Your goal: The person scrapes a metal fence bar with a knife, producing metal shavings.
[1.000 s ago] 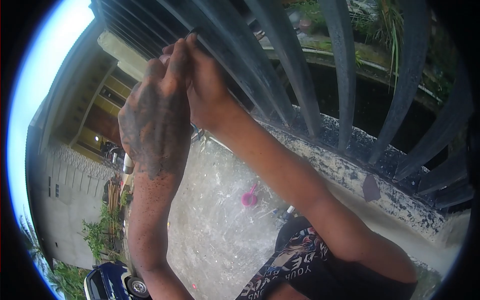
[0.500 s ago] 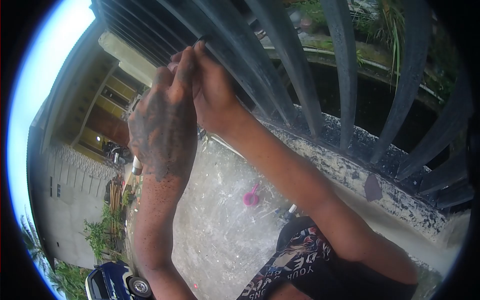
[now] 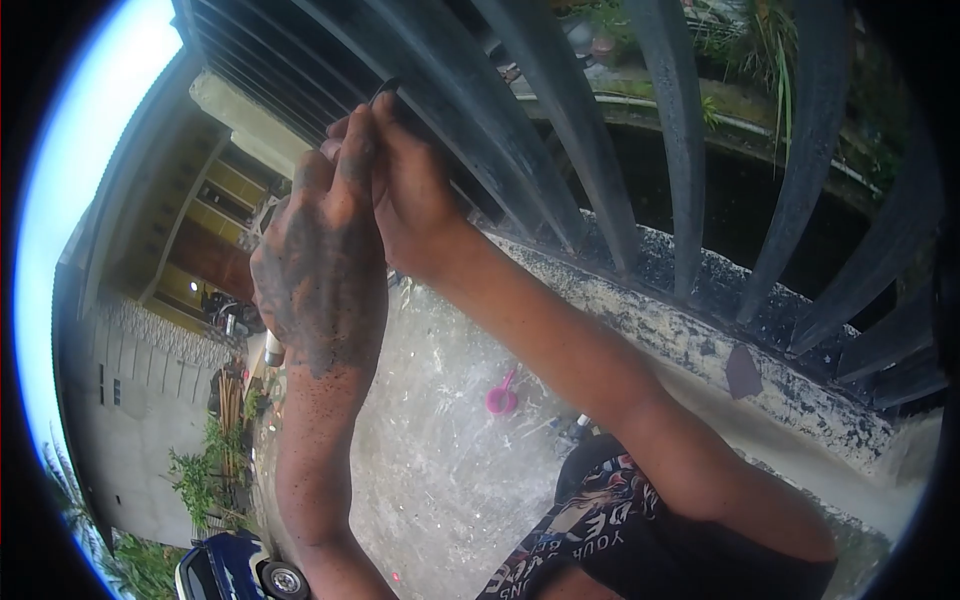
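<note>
My left hand (image 3: 325,265), its back smeared dark grey, is raised with the fingers bent and closed. Against it presses my right hand (image 3: 415,195), thumb and fingers pinched together. A small, thin, dark curved piece (image 3: 384,91) sticks out at the right fingertips; its kind cannot be made out. Both sets of fingertips meet close to the dark metal bars of a fence (image 3: 480,120). Past the edge of the left wrist shows the end of a white cylindrical thing (image 3: 273,350); the hand hides the rest of it.
The fence stands on a low, flaking concrete wall (image 3: 640,300), with plants (image 3: 770,60) beyond. A pink dipper (image 3: 502,397) lies on the concrete ground (image 3: 440,450). A house (image 3: 190,260), a motorbike (image 3: 235,315) and a dark blue car (image 3: 228,568) are further off.
Both hands have shifted slightly down and left in the view, still pressed together. The dark piece stays at the fingertips, and the background has shifted a little too.
</note>
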`<state>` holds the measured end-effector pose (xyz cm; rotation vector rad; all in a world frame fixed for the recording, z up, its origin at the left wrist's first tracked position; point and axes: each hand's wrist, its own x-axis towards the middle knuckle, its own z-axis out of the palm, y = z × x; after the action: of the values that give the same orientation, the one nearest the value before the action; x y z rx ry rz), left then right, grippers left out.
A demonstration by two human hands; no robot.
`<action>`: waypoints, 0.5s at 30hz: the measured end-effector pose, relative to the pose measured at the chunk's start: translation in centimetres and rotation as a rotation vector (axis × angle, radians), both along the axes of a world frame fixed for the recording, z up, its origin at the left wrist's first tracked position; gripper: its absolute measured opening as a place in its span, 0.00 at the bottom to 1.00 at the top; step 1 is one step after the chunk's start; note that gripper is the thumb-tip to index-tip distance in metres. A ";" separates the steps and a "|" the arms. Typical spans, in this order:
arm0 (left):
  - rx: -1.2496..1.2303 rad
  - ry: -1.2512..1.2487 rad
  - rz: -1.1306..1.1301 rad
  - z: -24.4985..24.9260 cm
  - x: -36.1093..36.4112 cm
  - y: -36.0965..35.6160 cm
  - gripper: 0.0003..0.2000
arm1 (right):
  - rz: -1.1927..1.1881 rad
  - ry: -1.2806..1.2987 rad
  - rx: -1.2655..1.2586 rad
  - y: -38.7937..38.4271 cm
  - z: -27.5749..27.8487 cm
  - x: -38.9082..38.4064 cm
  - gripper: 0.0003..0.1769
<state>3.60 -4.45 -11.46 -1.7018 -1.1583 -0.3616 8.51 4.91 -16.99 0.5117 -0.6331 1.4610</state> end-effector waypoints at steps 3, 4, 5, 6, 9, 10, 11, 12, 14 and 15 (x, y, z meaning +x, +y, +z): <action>0.001 0.003 -0.037 -0.6 -0.3 0.2 0.26 | 0.087 0.008 -0.005 0.5 -0.8 0.0 0.28; -0.017 -0.004 -0.033 -0.3 -0.2 0.2 0.26 | 0.048 -0.034 -0.029 -0.1 -0.5 0.4 0.28; -0.022 -0.005 -0.029 0.2 0.1 0.1 0.26 | 0.052 -0.036 -0.034 0.0 -0.2 0.3 0.28; -0.068 -0.018 0.033 0.8 0.7 -0.3 0.26 | 0.093 0.015 0.019 0.4 0.1 0.2 0.27; -0.070 0.026 0.086 0.3 2.4 -2.1 0.26 | 0.154 0.075 0.070 0.4 -0.4 0.0 0.27; -0.054 0.078 0.091 0.3 1.9 -1.8 0.26 | 0.174 0.084 0.060 0.3 -0.9 -0.1 0.27; -0.036 0.131 0.097 0.2 1.4 -1.4 0.27 | 0.155 0.078 0.074 0.4 -1.3 -0.2 0.28; -0.017 0.183 0.102 0.2 1.0 -1.2 0.27 | 0.151 0.080 0.076 0.2 -0.9 0.0 0.28; -0.008 0.160 0.106 0.6 0.7 -0.7 0.27 | 0.104 0.039 0.018 -0.2 -0.2 0.4 0.28; 0.015 0.170 0.121 0.8 1.1 -0.8 0.27 | 0.161 0.069 0.050 -0.1 0.1 0.5 0.28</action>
<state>4.65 -5.26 -10.64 -1.6081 -1.1235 -0.1471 8.98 4.81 -16.88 0.6616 -0.5853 1.5752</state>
